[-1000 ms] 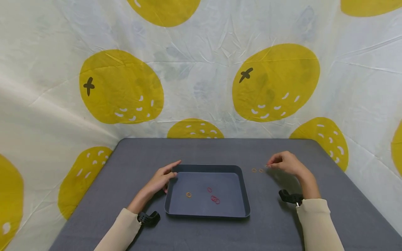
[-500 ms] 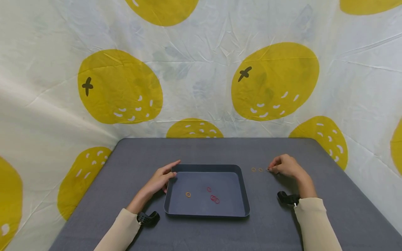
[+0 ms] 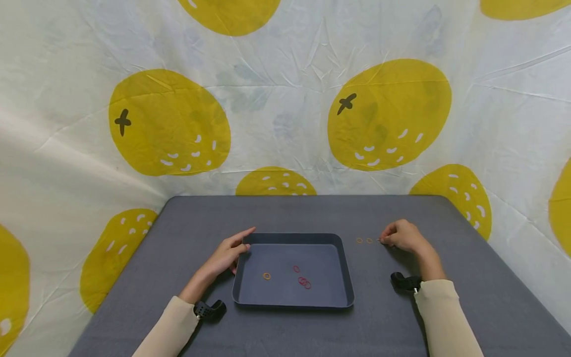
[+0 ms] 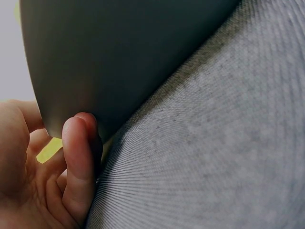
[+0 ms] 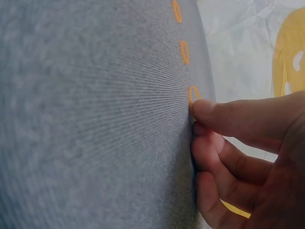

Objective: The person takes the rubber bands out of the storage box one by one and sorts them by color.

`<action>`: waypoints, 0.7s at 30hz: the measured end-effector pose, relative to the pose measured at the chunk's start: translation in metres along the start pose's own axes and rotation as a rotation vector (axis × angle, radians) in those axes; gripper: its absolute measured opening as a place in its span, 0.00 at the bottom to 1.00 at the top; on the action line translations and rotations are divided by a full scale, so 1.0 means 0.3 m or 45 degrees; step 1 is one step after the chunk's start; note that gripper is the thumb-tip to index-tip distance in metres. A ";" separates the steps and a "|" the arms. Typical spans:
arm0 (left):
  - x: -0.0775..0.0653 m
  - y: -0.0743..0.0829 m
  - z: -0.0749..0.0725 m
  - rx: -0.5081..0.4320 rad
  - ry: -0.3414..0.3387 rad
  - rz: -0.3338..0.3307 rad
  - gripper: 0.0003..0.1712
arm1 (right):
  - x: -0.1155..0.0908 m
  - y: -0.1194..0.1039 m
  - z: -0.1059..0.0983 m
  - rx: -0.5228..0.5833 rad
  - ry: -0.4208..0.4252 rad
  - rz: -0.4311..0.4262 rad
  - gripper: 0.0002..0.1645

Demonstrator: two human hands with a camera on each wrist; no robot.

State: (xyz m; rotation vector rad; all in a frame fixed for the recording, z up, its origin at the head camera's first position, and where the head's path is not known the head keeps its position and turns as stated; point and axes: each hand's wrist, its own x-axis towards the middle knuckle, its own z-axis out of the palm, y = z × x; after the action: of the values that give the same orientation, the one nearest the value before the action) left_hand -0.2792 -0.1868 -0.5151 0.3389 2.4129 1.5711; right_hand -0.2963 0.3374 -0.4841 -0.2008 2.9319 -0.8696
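Observation:
In the head view, my left hand [image 3: 226,255] grips the left side of a dark grey tray [image 3: 293,303]. Its thumb laps over the rim, and in the left wrist view curled fingertips [image 4: 76,138] press the outer wall. To the right of the tray, my right hand [image 3: 405,236] is down at the table. Thumb and fingers there pinch the edge of a small orange rubber band [image 5: 190,95], partly hidden by the thumb. Two more orange bands, a near one [image 3: 369,241] and a far one [image 3: 359,240], lie in line between this hand and the tray.
Inside the tray lie an orange band [image 3: 266,276] and several red bands [image 3: 296,269], some overlapping. Grey cloth covers the table [image 3: 285,213]. Behind it hangs a white curtain [image 3: 281,124] with large yellow fruit prints.
My right hand has come down slightly toward the table, beside the two orange bands. The left hand stays on the tray, and the bands inside lie as before.

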 end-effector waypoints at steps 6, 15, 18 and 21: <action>-0.002 0.002 0.002 0.001 -0.001 -0.001 0.32 | -0.002 -0.007 0.001 0.009 -0.009 0.048 0.07; -0.002 0.005 0.001 0.010 0.000 -0.010 0.31 | -0.013 -0.028 -0.010 0.063 -0.047 0.073 0.07; -0.003 0.008 0.002 0.013 0.001 -0.011 0.31 | -0.014 -0.030 -0.012 0.078 -0.053 0.077 0.08; -0.001 0.008 0.001 0.013 0.004 -0.009 0.31 | -0.014 -0.029 -0.015 0.095 -0.058 0.080 0.09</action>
State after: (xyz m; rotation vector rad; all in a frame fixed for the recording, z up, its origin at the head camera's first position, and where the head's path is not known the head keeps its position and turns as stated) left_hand -0.2785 -0.1855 -0.5129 0.3294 2.4226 1.5582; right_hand -0.2917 0.3332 -0.4755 -0.1215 2.8410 -0.9501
